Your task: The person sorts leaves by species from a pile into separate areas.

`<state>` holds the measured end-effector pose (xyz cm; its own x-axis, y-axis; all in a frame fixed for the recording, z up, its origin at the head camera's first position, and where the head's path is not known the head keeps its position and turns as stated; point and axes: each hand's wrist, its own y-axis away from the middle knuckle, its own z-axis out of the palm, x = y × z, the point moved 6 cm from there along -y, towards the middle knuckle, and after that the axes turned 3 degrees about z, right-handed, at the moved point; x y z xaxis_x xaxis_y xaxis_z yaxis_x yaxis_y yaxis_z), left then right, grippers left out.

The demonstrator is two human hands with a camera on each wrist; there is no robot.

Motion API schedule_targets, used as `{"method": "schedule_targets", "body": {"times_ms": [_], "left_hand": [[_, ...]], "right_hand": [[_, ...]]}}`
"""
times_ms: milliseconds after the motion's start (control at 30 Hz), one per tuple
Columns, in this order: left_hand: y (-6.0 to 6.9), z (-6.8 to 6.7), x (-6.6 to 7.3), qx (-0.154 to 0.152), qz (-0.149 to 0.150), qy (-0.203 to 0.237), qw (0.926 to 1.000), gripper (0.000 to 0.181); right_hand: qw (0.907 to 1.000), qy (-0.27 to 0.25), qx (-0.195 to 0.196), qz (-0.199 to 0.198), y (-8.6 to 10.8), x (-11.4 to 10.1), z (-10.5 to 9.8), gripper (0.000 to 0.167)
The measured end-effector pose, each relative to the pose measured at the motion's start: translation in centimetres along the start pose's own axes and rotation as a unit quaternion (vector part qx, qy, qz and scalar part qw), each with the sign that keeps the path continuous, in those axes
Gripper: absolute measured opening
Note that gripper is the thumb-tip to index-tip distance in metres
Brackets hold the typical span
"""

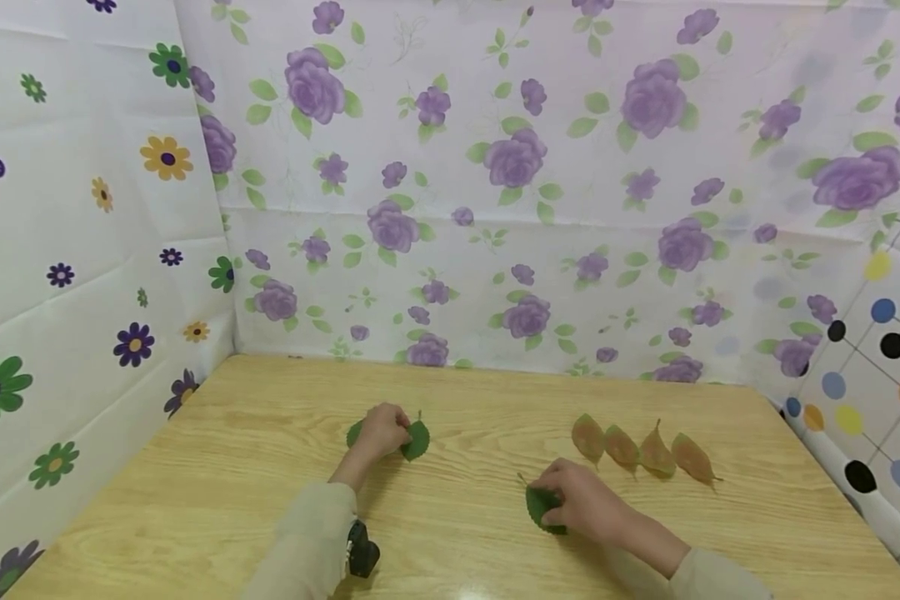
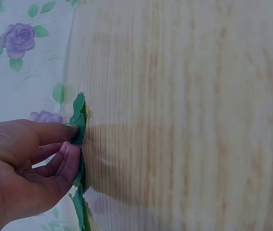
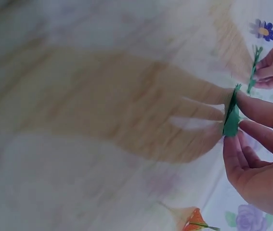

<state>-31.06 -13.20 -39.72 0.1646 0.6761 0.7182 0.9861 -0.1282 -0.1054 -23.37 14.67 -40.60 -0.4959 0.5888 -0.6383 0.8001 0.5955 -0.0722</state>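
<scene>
My left hand (image 1: 381, 432) is low over the left-middle of the wooden table, thumb and fingertips pinching a green leaf (image 2: 78, 127). Beside it lie other green leaves, one leaf (image 1: 416, 440) just right of the fingers and one (image 1: 354, 432) partly hidden behind the hand. Nearer the front, right of centre, my right hand (image 1: 581, 500) pinches a toothed green leaf (image 1: 543, 507) between thumb and fingers, its stem pointing up and left. In the right wrist view that leaf (image 3: 231, 115) appears almost edge-on, close to the tabletop.
Several reddish-brown leaves (image 1: 621, 448) lie in a row on the table (image 1: 480, 417) at the right. Flowered cloth (image 1: 457, 167) hangs along the back edge. Patterned sheets stand at the left and right sides. A black device (image 1: 362, 550) is strapped at the left wrist.
</scene>
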Motion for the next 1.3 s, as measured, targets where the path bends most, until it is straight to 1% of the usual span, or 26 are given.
{"method": "schedule_targets", "body": {"times_ms": [100,233,400,600,700,800,967,1033,1133,1267,1300], "left_hand": [[-0.2,0.1,0.3,0.002,0.019,-0.020,0.9996,0.007],[-0.4,0.2,0.6,0.002,0.032,-0.045,0.9985,0.007],[-0.4,0.2,0.7,-0.004,0.028,-0.058,0.9979,0.008],[-0.1,0.2,0.8,-0.008,0.020,-0.065,0.9977,0.011],[0.0,0.1,0.9,-0.010,0.018,-0.068,0.9975,0.012],[-0.1,0.1,0.9,-0.012,0.017,-0.069,0.9974,0.012],[-0.1,0.0,0.8,-0.015,0.017,-0.077,0.9968,0.012],[-0.2,0.0,0.8,-0.015,0.016,-0.080,0.9965,0.012],[-0.2,0.0,0.7,-0.016,0.013,-0.078,0.9967,0.012],[-0.1,0.0,0.7,-0.019,0.011,-0.069,0.9973,0.014],[-0.1,0.0,0.7,-0.020,0.010,-0.069,0.9974,0.014]], "right_hand": [[0.9999,-0.013,0.003,0.009,-0.2,0.4,-0.2,0.039],[0.9997,-0.018,0.005,0.015,-0.3,1.0,-0.3,0.039],[0.9994,-0.032,0.004,0.009,-0.2,1.2,-0.3,0.032],[0.9994,-0.031,0.017,0.003,-0.1,1.5,-0.7,0.020],[0.9990,-0.029,0.029,0.017,-0.2,2.0,-0.9,0.016],[0.9970,-0.046,0.045,0.044,-0.4,2.4,-1.1,0.015],[0.9876,-0.092,0.084,0.096,-1.4,3.0,-1.5,0.017],[0.9820,-0.106,0.100,0.120,-2.0,3.0,-1.6,0.018],[0.9715,-0.140,0.118,0.150,-3.1,2.8,-1.5,0.021],[0.9578,-0.192,0.133,0.167,-4.9,2.1,-1.0,0.025],[0.9559,-0.198,0.136,0.169,-5.4,1.9,-0.9,0.026]]}}
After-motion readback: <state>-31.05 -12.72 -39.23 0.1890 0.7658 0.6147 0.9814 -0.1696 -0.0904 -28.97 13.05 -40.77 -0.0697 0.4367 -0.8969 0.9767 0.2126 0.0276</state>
